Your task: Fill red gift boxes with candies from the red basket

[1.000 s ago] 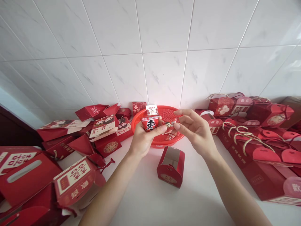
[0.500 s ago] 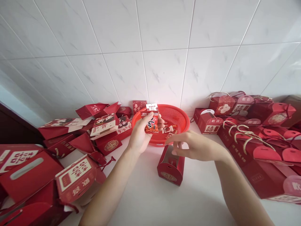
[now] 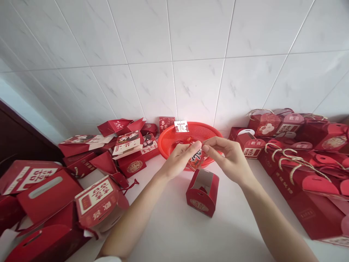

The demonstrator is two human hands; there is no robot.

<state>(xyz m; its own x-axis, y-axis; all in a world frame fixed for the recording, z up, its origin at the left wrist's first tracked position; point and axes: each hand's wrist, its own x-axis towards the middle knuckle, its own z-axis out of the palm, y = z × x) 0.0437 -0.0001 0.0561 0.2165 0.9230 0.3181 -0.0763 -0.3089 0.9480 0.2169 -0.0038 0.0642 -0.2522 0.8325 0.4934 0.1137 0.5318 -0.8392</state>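
Observation:
My left hand (image 3: 181, 158) is closed on a red candy packet (image 3: 195, 158) with dark lettering, over the near part of the red plastic basket (image 3: 163, 140). The fingertips of my right hand (image 3: 227, 154) are pinched at the packet's upper right corner, touching my left thumb. Just below the hands an open-topped red box (image 3: 202, 198) with a gold emblem stands on the white table (image 3: 174, 225). A few wrapped pieces inside the basket are mostly hidden by my hands.
Red gift boxes (image 3: 94, 200) lie jumbled on the left. More boxes (image 3: 289, 193), some with rope handles, stand in rows on the right. A white card (image 3: 181, 126) leans at the basket's back rim, before the tiled wall (image 3: 196, 83).
My left hand has moved right and down with the packet. My right hand has risen from above the box to the packet's corner. The view has shifted slightly left.

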